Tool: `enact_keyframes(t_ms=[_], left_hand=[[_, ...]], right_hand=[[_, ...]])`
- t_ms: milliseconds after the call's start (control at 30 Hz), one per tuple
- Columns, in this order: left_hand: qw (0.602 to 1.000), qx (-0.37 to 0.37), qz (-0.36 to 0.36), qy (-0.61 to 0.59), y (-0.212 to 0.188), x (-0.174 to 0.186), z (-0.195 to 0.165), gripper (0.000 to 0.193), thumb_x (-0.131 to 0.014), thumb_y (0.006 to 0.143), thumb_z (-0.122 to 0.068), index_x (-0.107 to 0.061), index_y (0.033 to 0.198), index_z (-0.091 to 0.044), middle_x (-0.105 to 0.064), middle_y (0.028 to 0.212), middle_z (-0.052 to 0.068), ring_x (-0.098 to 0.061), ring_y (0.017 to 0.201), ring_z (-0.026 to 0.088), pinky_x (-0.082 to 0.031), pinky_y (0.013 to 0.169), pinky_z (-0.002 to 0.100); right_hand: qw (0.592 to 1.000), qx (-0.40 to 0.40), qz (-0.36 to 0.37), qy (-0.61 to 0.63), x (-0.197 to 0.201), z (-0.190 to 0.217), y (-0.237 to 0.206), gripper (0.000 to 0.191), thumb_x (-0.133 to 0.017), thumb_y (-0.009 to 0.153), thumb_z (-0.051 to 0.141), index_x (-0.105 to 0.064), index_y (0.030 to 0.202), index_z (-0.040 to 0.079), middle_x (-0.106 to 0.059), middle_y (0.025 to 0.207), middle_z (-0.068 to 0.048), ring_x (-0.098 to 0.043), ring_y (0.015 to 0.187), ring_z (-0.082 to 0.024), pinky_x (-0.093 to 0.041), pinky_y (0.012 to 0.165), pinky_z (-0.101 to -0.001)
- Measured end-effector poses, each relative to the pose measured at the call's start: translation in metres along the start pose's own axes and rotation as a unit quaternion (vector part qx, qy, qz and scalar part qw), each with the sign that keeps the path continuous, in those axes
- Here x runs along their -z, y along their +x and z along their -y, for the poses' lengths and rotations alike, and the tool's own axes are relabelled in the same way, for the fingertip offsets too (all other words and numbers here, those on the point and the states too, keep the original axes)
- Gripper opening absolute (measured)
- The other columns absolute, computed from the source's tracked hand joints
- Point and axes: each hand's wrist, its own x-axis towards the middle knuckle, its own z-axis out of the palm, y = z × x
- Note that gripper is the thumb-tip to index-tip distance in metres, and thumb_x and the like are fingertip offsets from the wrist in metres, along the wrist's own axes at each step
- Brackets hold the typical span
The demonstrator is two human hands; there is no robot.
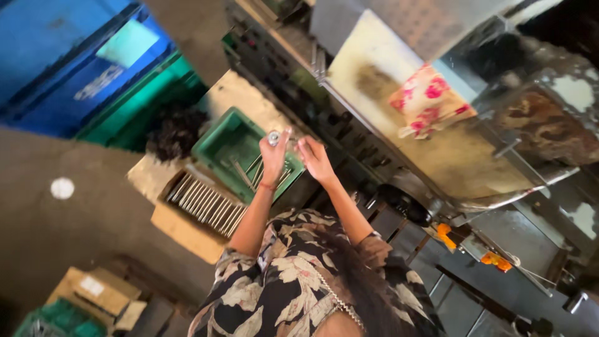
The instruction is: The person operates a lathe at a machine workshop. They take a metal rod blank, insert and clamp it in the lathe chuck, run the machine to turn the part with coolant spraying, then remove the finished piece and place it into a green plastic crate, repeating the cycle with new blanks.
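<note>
My left hand (274,159) is raised over a green plastic tray (219,134) and pinches a small round silvery metal part (273,137) in its fingertips. A red thread circles that wrist. My right hand (315,159) hovers just to the right of it, fingers loosely spread and pointing at the part, with nothing visible in them. Several thin metal rods (249,171) lie in the tray below both hands. My floral sleeves fill the lower middle of the view.
A cardboard box (181,228) holding a row of metal rods (206,206) sits beside the tray. Blue crates (68,68) and a green crate (143,106) stand at the upper left. A worn machine (437,156) with a floral cloth (427,100) on it runs along the right.
</note>
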Motion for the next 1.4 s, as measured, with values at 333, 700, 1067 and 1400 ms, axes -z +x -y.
enact_keyframes(t_ms=[333, 700, 1067, 1400], left_hand=[[0.967, -0.196, -0.055, 0.152, -0.028, 0.057, -0.028, 0.039, -0.086, 0.086, -0.026, -0.056, 0.068, -0.008, -0.048, 0.058, -0.005, -0.04, 0.056, 0.003, -0.035, 0.049, 0.024], [0.983, -0.14, -0.109, 0.037, -0.048, 0.066, -0.041, 0.048, -0.085, 0.089, -0.02, -0.045, 0.064, -0.007, -0.04, 0.062, -0.007, -0.033, 0.06, 0.004, -0.024, 0.05, 0.028], [0.968, -0.054, -0.172, -0.174, -0.046, 0.056, -0.038, 0.039, -0.075, 0.092, -0.018, -0.049, 0.063, -0.013, -0.043, 0.061, -0.007, -0.035, 0.054, 0.005, -0.025, 0.048, 0.029], [0.986, 0.054, -0.091, -0.132, -0.057, 0.069, -0.024, 0.036, -0.069, 0.1, -0.028, -0.056, 0.07, -0.013, -0.046, 0.06, -0.008, -0.038, 0.05, 0.004, -0.028, 0.045, 0.026]], right_hand=[[0.99, -0.122, -0.025, 0.061, -0.048, 0.002, -0.008, 0.033, -0.05, 0.111, 0.031, -0.057, 0.091, 0.006, -0.038, 0.058, 0.007, -0.033, 0.044, -0.003, -0.024, 0.04, -0.0243], [0.99, -0.124, -0.013, 0.072, -0.087, 0.029, -0.016, 0.03, -0.049, 0.11, 0.031, -0.066, 0.112, 0.005, -0.033, 0.057, 0.009, -0.031, 0.043, -0.003, -0.027, 0.04, -0.0242], [0.905, 0.345, -0.078, -0.235, -0.117, 0.019, -0.02, 0.024, -0.055, 0.12, 0.024, -0.067, 0.114, 0.003, -0.069, 0.101, -0.009, -0.066, 0.088, -0.016, -0.053, 0.076, -0.0322], [0.996, -0.021, -0.01, -0.086, -0.095, 0.033, -0.025, 0.03, -0.054, 0.109, 0.028, -0.072, 0.115, 0.005, -0.048, 0.06, 0.008, -0.041, 0.047, -0.002, -0.032, 0.044, -0.022]])
